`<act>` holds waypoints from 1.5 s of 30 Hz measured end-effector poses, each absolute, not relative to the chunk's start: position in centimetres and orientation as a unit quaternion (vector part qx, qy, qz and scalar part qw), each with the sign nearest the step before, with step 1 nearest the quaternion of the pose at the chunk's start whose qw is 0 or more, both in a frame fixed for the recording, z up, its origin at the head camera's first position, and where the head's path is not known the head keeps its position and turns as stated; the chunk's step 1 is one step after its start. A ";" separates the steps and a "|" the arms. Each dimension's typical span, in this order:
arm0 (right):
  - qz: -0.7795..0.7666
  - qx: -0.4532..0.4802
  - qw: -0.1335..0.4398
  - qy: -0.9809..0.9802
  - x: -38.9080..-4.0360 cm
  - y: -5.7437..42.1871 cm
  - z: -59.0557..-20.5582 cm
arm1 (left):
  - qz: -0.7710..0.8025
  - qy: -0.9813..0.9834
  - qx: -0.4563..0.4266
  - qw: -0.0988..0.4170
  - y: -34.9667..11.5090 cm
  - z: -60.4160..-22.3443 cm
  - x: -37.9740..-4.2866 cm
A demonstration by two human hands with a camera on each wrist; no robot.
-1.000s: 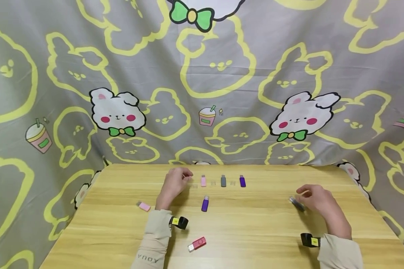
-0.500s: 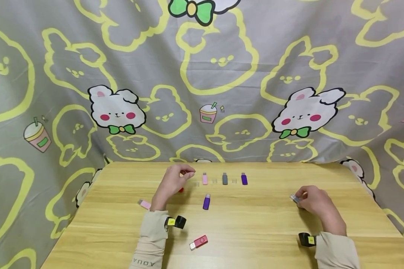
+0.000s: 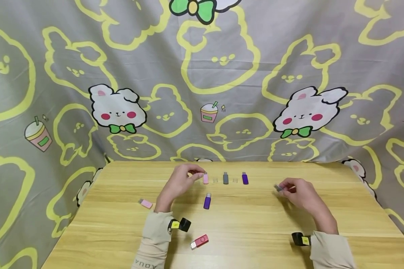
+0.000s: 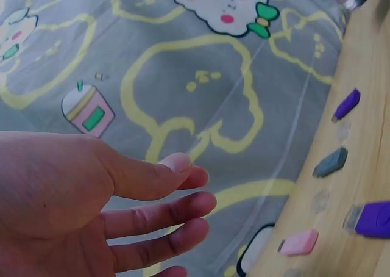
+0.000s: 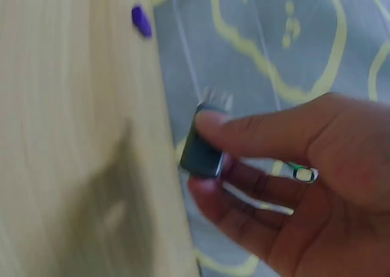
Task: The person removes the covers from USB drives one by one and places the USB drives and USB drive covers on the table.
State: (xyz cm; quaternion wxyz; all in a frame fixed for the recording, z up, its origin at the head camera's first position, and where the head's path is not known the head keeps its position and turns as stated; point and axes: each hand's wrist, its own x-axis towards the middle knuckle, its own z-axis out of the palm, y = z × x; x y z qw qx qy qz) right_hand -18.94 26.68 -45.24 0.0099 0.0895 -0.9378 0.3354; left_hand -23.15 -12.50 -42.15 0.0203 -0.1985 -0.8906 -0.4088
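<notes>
and you've got the dark gray usb stick point(image 5: 203, 149) in your r hand point(image 3: 297, 192), thumb on one face, fingertips behind, a clean pinch. it's a flat block w/ a pale, shiny plug end (blurry in the r wrist cam, so no fine detail), held over the r half of the table point(image 3: 256, 228), well apart from the row. your l hand point(image 3: 181, 183) grips nothing visible: fingers loosely extended, thumb near the index tip, right by the plug of the row's pink stick point(image 3: 206, 178). next along: gray stick point(image 3: 226, 178), then purple stick point(image 3: 245, 178), w/ a clear cap point(image 3: 235, 180) btwn those two. vs half a sec ago: r hand + its stick have shifted l and toward the far edge; l hand's slid r, up to the pink one, and the bit of red under it's out of sight.
</notes>
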 end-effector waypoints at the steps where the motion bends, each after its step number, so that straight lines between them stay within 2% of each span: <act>1: 0.346 0.101 0.020 -0.933 -19.0 26.1 -45.1 | -0.413 -0.888 -0.201 0.017 -12.3 -42.0 -23.1; 7: 0.397 0.155 0.057 -0.903 -19.2 22.4 -44.4 | -0.461 -0.851 -0.248 -0.025 -10.9 -41.7 -22.8; 16: 0.477 0.178 0.067 -0.858 -18.8 19.1 -43.7 | -0.488 -0.824 -0.281 -0.066 -8.2 -41.5 -22.0; 33: 0.464 0.206 0.084 -0.857 -18.2 16.5 -43.1 | -0.493 -0.822 -0.285 -0.024 -5.2 -42.4 -21.0; 45: 0.456 0.215 0.066 -0.861 -18.3 16.5 -43.2 | -0.495 -0.824 -0.274 -0.028 -5.1 -42.6 -21.2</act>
